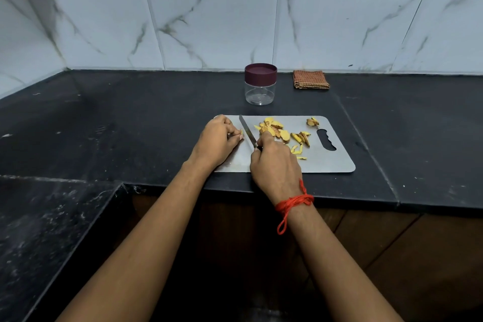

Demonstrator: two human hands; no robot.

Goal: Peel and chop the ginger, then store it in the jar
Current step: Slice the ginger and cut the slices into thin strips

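Observation:
A grey cutting board (334,162) lies on the black counter. On it sit several yellow ginger slices and peels (277,129), with one small knob (312,121) near the board's handle hole. My right hand (274,162) grips the handle of a knife (247,132), whose blade points away to the left of the pile. My left hand (218,140) rests on the board's left end and pinches a small ginger piece (241,132) at the fingertips. Behind the board stands a clear jar (260,91) with its maroon lid (260,73) on.
A folded orange-brown cloth (310,79) lies at the back right by the tiled wall. The black counter (130,118) stretches left into a corner. Its front edge runs just below the board, and a lower black ledge (52,217) sits at the front left.

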